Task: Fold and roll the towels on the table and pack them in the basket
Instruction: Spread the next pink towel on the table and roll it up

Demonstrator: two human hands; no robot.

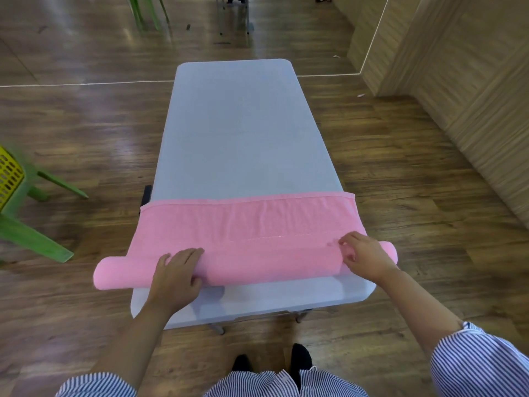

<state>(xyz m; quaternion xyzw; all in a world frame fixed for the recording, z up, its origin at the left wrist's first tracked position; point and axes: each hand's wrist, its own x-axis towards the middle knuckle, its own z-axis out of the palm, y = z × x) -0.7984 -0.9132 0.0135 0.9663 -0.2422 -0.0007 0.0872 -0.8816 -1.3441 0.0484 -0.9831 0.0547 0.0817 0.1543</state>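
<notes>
A pink towel (246, 222) lies across the near end of the white table (243, 133), its ends hanging over both long sides. Its near part is rolled into a long tube (257, 266) that sticks out past the table on the left and right. My left hand (177, 275) rests on the left part of the roll, fingers laid over the top and thumb under the near side. My right hand (362, 253) rests on the right part of the roll with fingers bent onto the cloth. The flat, unrolled strip reaches to a hem at the far side.
A yellow perforated basket (8, 179) sits on a green chair (31, 233) at the left edge. Wooden floor surrounds the table. A panelled wall (458, 81) runs along the right. Chair legs stand far behind the table.
</notes>
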